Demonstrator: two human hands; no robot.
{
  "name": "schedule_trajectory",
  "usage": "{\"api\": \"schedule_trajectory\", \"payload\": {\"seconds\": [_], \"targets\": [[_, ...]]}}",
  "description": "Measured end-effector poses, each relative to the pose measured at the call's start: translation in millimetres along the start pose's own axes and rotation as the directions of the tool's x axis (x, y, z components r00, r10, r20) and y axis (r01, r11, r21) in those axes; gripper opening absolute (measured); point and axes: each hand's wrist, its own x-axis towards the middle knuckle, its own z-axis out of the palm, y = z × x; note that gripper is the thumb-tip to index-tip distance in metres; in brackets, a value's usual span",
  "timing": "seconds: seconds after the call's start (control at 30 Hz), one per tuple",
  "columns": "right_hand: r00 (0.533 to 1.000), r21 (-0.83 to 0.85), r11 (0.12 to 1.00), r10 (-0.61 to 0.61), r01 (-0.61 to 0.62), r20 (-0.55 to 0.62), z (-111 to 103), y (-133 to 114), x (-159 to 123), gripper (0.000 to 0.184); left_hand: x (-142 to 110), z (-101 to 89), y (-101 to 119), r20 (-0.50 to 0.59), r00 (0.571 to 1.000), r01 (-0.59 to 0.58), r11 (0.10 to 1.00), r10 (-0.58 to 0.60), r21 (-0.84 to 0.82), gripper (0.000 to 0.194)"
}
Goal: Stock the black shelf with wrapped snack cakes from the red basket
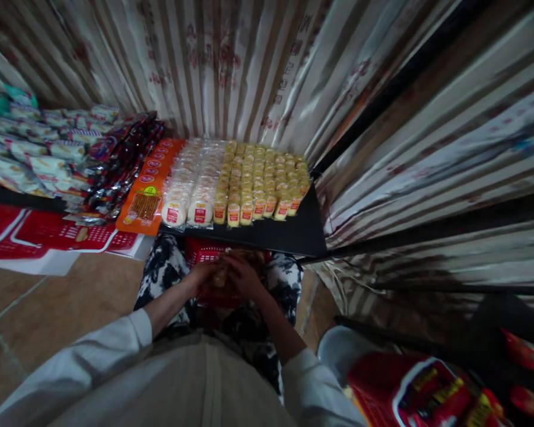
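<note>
Between my knees, below the shelf edge, a red plastic basket (203, 250) holds dim contents I cannot make out. My left hand (206, 274) and my right hand (241, 274) meet over this basket. Their fingers are closed around a small yellowish-brown packet (222, 274), whose kind is too dark and partly covered to tell. Just beyond, on the black shelf (300, 228), stand tight rows of small yellow cylindrical snacks (247, 184) in clear wrappers. Beside them are rows of round white wrapped snacks (199, 204).
Left along the shelf lie an orange pretzel-stick bag (146, 198), dark shiny packets (124, 157) and pale packets (48, 148). Another red basket (80, 234) is below them. A striped curtain (231, 65) hangs behind. At lower right are a grey tub (345, 350) and red snack bags (427, 391).
</note>
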Motion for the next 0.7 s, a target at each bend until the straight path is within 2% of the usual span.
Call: {"api": "schedule_trajectory", "payload": {"seconds": [0.13, 0.23, 0.33, 0.4, 0.47, 0.57, 0.7], "targets": [[0.993, 0.084, 0.994, -0.08, 0.073, 0.092, -26, -17, -17, 0.047, -21, 14.8, 15, 0.133, 0.974, 0.184, 0.983, -0.183, -0.002, 0.015], [0.998, 0.131, 0.99, -0.052, 0.047, 0.034, -40, -27, -27, 0.046, -35, 29.2, 26, 0.201, 0.951, 0.23, 0.972, -0.237, 0.056, 0.026], [0.997, 0.171, 0.985, 0.001, 0.011, -0.073, -52, -39, -33, 0.038, -42, 43.8, 33, 0.281, 0.944, 0.141, 0.982, -0.172, 0.129, 0.035], [0.995, 0.234, 0.972, 0.039, -0.016, -0.095, -60, -46, -36, 0.035, -43, 51.7, 37, 0.317, 0.935, 0.101, 0.976, -0.159, 0.191, 0.038], [0.993, 0.313, 0.949, 0.078, -0.045, -0.092, -68, -50, -39, 0.036, -41, 58.1, 41, 0.302, 0.945, 0.057, 0.972, -0.126, 0.227, 0.037], [0.988, 0.407, 0.911, 0.115, -0.064, -0.102, -79, -51, -43, 0.038, -39, 66.8, 49, 0.258, 0.966, -0.06, 0.976, 0.004, 0.209, 0.032], [0.973, 0.459, 0.885, 0.165, -0.075, -0.16, -91, -44, -45, 0.038, -44, 80.6, 59, 0.333, 0.932, -0.226, 0.949, 0.145, 0.221, 0.031]]}}
